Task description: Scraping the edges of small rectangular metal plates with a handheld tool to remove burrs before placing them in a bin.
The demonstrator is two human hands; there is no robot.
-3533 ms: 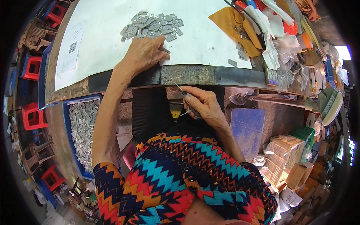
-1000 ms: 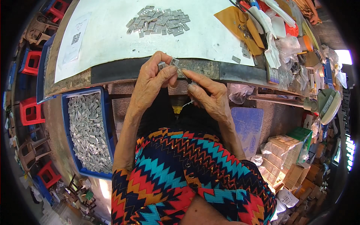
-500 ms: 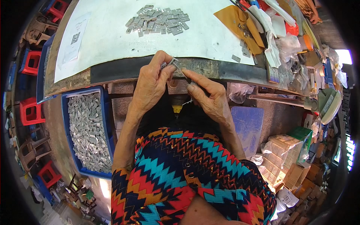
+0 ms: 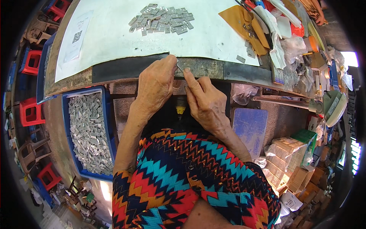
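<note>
My left hand (image 4: 155, 82) is closed at the table's front edge, its fingers bunched. The small grey piece it grips is almost wholly hidden behind the fingers. My right hand (image 4: 207, 100) is closed on a slim tool with a thin metal blade (image 4: 179, 67). Its index finger points along the tool, and the blade meets the fingertips of the left hand. Most of the tool is hidden by the fingers, so its exact kind cannot be made out. Beyond the hands, a heap of small flat grey pieces (image 4: 161, 19) with cut-outs lies on the white sheet (image 4: 114, 36).
Below the table on the left, a blue tray (image 4: 110, 133) holds a mass of similar pieces. A brown envelope (image 4: 233, 18), loose pieces, and plastic bags (image 4: 291, 47) crowd the table's right side. A lamp (image 4: 334, 108) juts out at right. Red stools (image 4: 30, 111) stand far left.
My left hand has turned, so the slotted grey piece that showed at its fingertips is now hidden. My right hand has rotated, with its index finger further forward along the tool.
</note>
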